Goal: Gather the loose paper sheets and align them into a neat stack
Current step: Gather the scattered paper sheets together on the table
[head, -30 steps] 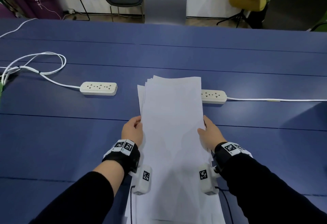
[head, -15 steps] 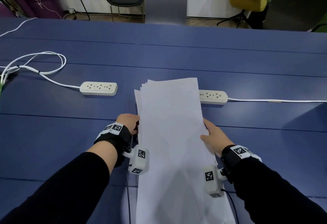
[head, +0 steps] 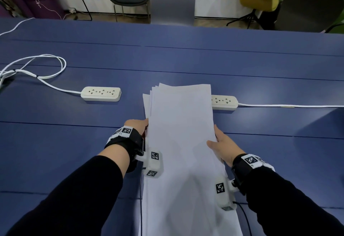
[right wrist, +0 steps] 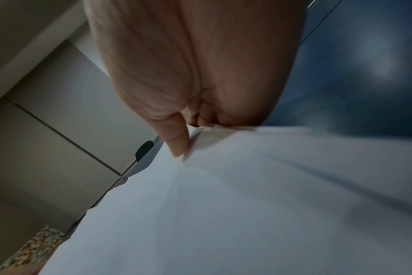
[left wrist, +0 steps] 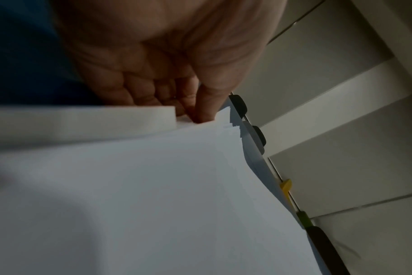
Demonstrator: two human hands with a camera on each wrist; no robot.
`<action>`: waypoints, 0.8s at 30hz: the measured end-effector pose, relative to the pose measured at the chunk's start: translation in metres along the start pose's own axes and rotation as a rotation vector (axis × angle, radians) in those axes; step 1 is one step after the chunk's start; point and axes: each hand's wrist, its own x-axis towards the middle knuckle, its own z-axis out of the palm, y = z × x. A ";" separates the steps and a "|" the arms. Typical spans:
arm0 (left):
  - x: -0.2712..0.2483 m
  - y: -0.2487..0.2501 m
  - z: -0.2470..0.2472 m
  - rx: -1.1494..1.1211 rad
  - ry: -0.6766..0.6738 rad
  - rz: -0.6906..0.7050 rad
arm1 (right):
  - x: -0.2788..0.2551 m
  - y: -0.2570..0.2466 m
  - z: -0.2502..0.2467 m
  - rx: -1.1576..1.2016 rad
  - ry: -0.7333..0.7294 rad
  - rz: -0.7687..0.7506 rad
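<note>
A stack of white paper sheets (head: 182, 133) runs lengthwise from the middle of the blue table (head: 186, 58) towards me, lifted off the surface. Its far edges are uneven, with several sheets fanned out to the left. My left hand (head: 138, 126) grips the stack's left edge; in the left wrist view, the thumb and curled fingers (left wrist: 195, 104) pinch the sheets (left wrist: 153, 186). My right hand (head: 221, 142) holds the right edge. In the right wrist view its thumb (right wrist: 176, 141) lies on top of the paper (right wrist: 247, 204) and the fingers are tucked beneath.
A white power strip (head: 101, 93) lies left of the stack, its cable looped (head: 37, 66) at the far left. A second strip (head: 224, 102) sits just right of the stack, partly behind it, cable running right. Chairs (head: 172, 4) stand beyond the table's far edge.
Both hands slid nearer to me along the stack's edges. The left wrist rolled outward. The sheets swung slightly, and their far ends stay fanned to the left.
</note>
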 end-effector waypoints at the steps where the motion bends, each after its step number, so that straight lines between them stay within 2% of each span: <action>1: -0.001 0.001 0.002 0.052 0.054 0.048 | 0.000 0.000 0.000 0.002 0.007 0.002; 3: -0.007 0.002 0.004 0.148 0.204 0.158 | -0.002 -0.003 0.001 0.008 0.022 0.013; 6: -0.018 0.003 0.010 0.171 0.281 0.235 | -0.003 -0.003 0.003 0.011 0.043 0.027; 9: -0.020 0.003 0.020 0.201 0.222 0.255 | -0.004 -0.004 0.004 0.011 0.040 0.019; 13: -0.020 0.004 0.028 0.232 0.043 0.191 | -0.005 -0.004 0.004 0.002 0.037 0.005; 15: -0.019 0.004 0.029 0.199 0.028 0.168 | -0.004 -0.001 0.004 -0.005 0.028 0.002; 18: -0.023 0.007 0.026 0.137 0.077 0.144 | -0.002 0.001 0.004 0.018 0.030 0.015; 22: -0.028 0.004 0.025 0.166 -0.046 0.228 | -0.004 -0.004 0.005 0.057 0.072 0.030; 24: -0.034 0.002 0.019 0.115 -0.071 0.218 | -0.008 -0.007 0.004 0.089 0.097 0.043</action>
